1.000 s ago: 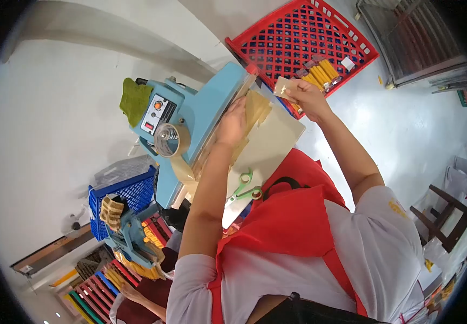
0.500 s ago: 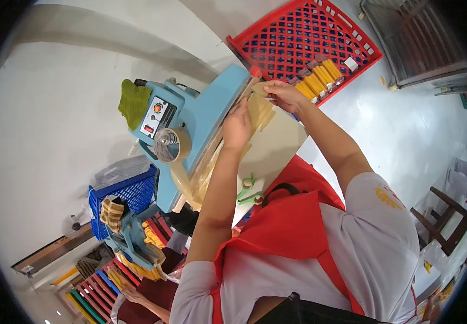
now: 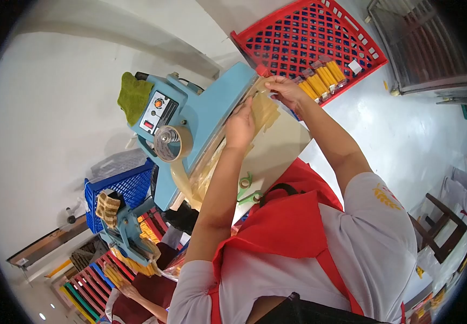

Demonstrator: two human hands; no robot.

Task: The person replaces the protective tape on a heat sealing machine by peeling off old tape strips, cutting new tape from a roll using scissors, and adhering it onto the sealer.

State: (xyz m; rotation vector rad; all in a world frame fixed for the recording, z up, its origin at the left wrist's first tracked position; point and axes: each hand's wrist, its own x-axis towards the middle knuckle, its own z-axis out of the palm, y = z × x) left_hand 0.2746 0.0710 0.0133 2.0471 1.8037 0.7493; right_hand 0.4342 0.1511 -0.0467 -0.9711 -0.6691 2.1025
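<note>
In the head view, a blue sealing machine [image 3: 212, 116] stands before me, a roll of tan tape [image 3: 184, 143] mounted on its front. A strip of this tape runs down from the roll and along the long sealing edge. At the far end, my right hand [image 3: 290, 92] pinches the tape's end between thumb and fingers. My left hand [image 3: 239, 127] is closed against the sealing edge, its fingers pressed on the tape strip. Under my hands lie crumpled, yellowish tape pieces [image 3: 263, 116] on a pale work surface [image 3: 276, 143]. Green-handled scissors [image 3: 245, 183] rest near my apron.
A red crate [image 3: 276, 27] with packs of yellow sticks [image 3: 320, 81] stands beyond my right hand. A green cloth [image 3: 134, 98] hangs on the machine. At lower left are a blue crate [image 3: 120, 186], another sealing machine [image 3: 128, 237] and a co-worker's hand [image 3: 125, 286].
My right hand has drawn the tape end slightly closer to the sealing edge. My left hand stays on the strip. The view has shifted slightly.
</note>
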